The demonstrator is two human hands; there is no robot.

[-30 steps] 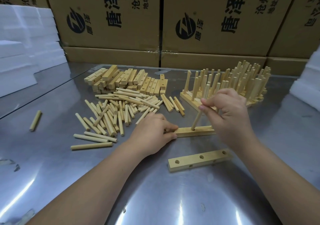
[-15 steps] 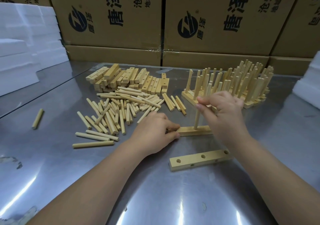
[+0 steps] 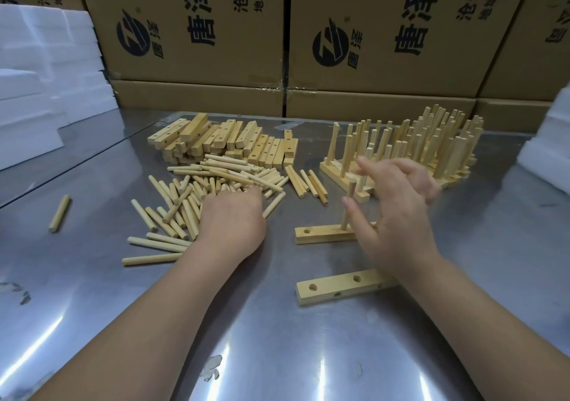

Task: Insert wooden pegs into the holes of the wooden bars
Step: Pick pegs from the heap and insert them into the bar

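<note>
Spreading wide, the right hand (image 3: 398,212) touches the upright peg (image 3: 350,189); the left hand (image 3: 231,218) covers loose pegs (image 3: 172,212), grip unclear.

Two hands: left hand (image 3: 234,218), right hand (image 3: 398,215). Two single bars mid-frame: one pegged bar (image 3: 320,234) with one upright peg (image 3: 347,206) and one open hole showing, and one bare bar (image 3: 336,286) lower right, with two top holes showing (rest under the arm). One stray peg (image 3: 60,213) far left. Dozens of loose pegs (image 3: 185,197) left of centre, uncountable. The bar stack (image 3: 222,141) upper centre and finished bars (image 3: 431,144) upper right are too dense to count. Four cardboard boxes (image 3: 185,21) across the top row.
</note>
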